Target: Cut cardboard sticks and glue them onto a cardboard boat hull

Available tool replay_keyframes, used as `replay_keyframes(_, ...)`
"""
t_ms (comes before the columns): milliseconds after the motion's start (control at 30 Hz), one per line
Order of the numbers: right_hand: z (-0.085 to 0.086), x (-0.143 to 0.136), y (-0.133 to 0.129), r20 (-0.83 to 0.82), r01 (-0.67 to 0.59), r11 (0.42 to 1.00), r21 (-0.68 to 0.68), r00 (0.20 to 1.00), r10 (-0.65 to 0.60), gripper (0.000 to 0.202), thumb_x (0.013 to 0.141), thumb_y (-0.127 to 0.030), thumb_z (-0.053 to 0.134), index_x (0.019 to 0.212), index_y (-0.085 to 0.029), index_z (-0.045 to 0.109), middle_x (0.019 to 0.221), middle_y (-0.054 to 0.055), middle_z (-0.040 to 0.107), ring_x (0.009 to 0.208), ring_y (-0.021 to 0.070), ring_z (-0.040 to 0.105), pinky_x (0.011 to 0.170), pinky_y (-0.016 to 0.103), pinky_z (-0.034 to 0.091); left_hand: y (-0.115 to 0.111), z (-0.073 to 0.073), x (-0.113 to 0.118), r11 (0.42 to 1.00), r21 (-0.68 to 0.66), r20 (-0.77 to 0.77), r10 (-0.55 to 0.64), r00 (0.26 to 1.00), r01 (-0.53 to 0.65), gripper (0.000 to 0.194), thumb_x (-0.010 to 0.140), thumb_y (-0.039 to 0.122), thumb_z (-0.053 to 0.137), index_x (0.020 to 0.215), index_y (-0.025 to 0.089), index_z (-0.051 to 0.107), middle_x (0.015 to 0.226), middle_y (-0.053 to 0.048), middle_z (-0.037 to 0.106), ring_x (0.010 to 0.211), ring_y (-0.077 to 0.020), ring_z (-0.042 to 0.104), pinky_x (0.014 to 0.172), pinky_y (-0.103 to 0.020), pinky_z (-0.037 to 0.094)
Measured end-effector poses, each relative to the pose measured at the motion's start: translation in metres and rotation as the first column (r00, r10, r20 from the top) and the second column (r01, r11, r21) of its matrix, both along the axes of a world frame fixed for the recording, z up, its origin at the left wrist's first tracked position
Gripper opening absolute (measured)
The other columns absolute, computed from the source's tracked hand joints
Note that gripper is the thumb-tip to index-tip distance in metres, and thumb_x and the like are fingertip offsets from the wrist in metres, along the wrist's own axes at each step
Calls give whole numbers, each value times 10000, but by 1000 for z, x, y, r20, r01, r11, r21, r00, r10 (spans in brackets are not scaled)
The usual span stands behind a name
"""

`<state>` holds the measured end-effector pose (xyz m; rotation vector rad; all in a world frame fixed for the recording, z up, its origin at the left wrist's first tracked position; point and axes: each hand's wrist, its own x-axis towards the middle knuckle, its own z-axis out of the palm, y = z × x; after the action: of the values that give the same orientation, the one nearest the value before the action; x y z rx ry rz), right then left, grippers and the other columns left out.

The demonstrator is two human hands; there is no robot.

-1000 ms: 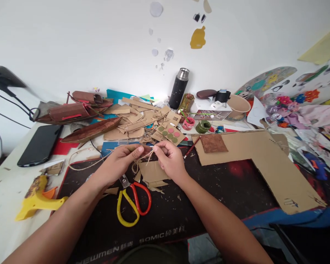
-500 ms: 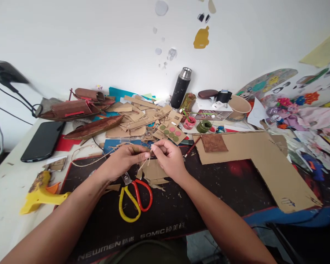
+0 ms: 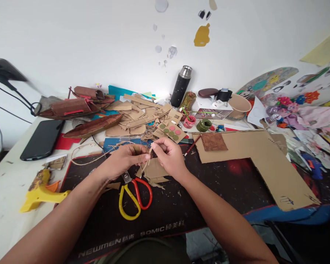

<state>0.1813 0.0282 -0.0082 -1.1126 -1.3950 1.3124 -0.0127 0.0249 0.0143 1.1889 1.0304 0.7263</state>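
Observation:
Between my two hands runs a thin tan twine (image 3: 146,165), its short ends hanging down between the fingertips. My left hand (image 3: 128,157) is closed, pinching the twine with thumb and fingers. My right hand (image 3: 169,156) pinches it close by, the fingertips of both hands almost meeting. A longer loop of the twine trails off leftward past my left wrist. Under the hands lie torn cardboard pieces (image 3: 155,168). Scissors (image 3: 136,196) with one yellow and one red handle rest on the dark mat just below, their blades partly hidden by my left wrist.
A yellow glue gun (image 3: 42,194) and a black phone (image 3: 42,140) lie at left. Behind them sit brown cardboard boats (image 3: 95,125) and a pile of cardboard scraps (image 3: 137,115). A black thermos (image 3: 181,86) stands at the wall. A large L-shaped cardboard (image 3: 244,145) covers the mat's right side.
My hands stay in almost the same spot, with the fingertips shifting slightly on the twine. The view has tilted a little; nothing else has visibly moved.

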Motion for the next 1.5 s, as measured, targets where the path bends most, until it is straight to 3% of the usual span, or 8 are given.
replay_keyframes(367, 1, -2, 0, -12, -12, 1000, -25, 1000, 12, 339, 950, -564, 714, 901, -234, 656, 545, -90, 467, 429, 101, 382, 426, 235, 292, -2, -4, 4, 997, -81, 77, -4, 997, 10, 407, 718, 556, 927, 774, 205, 728, 678, -6, 699, 598, -141, 573, 599, -262, 479)
replay_keyframes(533, 4, -3, 0, -26, -27, 1000, -14, 999, 27, 307, 949, -527, 714, 890, -233, 646, 556, -80, 507, 433, 100, 393, 425, 231, 305, -3, -2, 4, 996, -70, 83, -51, 995, 57, 345, 743, 495, 911, 735, 211, 715, 670, 0, 690, 597, -136, 571, 606, -256, 476)
replay_keyframes(900, 0, -1, 2, 0, -16, 1000, 6, 1000, 16, 318, 963, -542, 709, 903, -233, 662, 555, -83, 477, 435, 105, 402, 427, 237, 306, -2, 0, -1, 994, -40, 20, -106, 994, 106, 393, 749, 572, 910, 740, 211, 756, 703, -26, 736, 630, -158, 615, 631, -270, 489)
replay_keyframes(1133, 11, 0, 3, -43, -59, 996, -64, 997, 57, 374, 928, -590, 748, 905, -230, 652, 513, -97, 491, 392, 94, 389, 395, 227, 301, -2, -2, -5, 995, -10, 13, -100, 995, 100, 376, 748, 565, 914, 737, 222, 763, 697, -29, 747, 626, -172, 621, 636, -283, 505)
replay_keyframes(1233, 18, 5, 2, -60, -32, 998, -61, 998, 28, 381, 944, -596, 730, 914, -229, 632, 498, -100, 503, 382, 94, 379, 396, 227, 294, 0, -5, -7, 999, -11, 35, -45, 998, 46, 364, 715, 534, 944, 736, 215, 771, 684, -26, 743, 622, -166, 616, 639, -280, 504)
replay_keyframes(1333, 22, 12, -10, 14, -27, 1000, -12, 1000, 27, 337, 983, -563, 697, 942, -231, 656, 538, -85, 519, 422, 109, 420, 437, 244, 334, 2, -5, -8, 994, 5, 117, 107, 987, -108, 390, 678, 530, 968, 703, 198, 765, 656, -24, 723, 602, -148, 584, 620, -269, 480)
replay_keyframes(1433, 24, 15, -31, 221, -161, 984, 73, 965, 141, 224, 1019, -456, 689, 1019, -235, 729, 628, -50, 593, 539, 138, 536, 540, 263, 405, 4, -1, -9, 966, 5, 211, 253, 944, -260, 400, 629, 487, 1009, 671, 183, 752, 650, -22, 708, 613, -139, 580, 607, -254, 459)
replay_keyframes(1500, 26, 14, -47, 377, -316, 943, 103, 890, 257, 224, 1004, -442, 739, 1096, -238, 754, 714, -32, 681, 614, 150, 611, 627, 277, 455, 4, 3, -9, 947, -15, 260, 313, 914, -320, 394, 584, 433, 1038, 671, 179, 750, 655, -13, 701, 633, -136, 593, 606, -244, 455)
